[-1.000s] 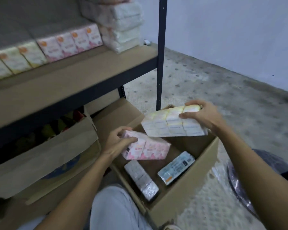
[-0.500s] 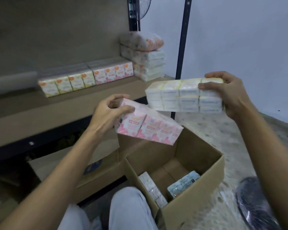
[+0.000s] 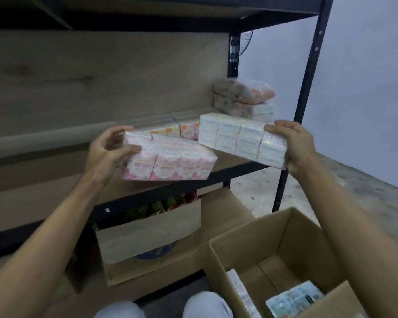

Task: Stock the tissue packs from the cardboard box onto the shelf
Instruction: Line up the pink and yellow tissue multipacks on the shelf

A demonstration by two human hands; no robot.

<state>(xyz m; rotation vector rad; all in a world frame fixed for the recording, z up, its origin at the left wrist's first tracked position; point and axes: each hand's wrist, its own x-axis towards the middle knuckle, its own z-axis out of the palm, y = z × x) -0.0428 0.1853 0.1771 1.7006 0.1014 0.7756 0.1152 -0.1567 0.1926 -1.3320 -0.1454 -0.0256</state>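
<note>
Both forearms are seen bare to the lower frame edge, with no sleeves, watch or rings to be made out. The left hand (image 3: 112, 152) and right hand (image 3: 292, 145) are ungloved. The knees (image 3: 207, 305) are covered by pale, light-coloured trousers.

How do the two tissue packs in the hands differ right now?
Colour: the pink pack has pink printed wrapping; the white pack is white with pale yellow.
Hold: the left hand grips the pink pack by its left end; the right hand grips the white pack by its right end.
Height: the white pack sits higher and further right.
Shared: both are wrapped multi-packs held above the shelf, not yet set down.
</note>
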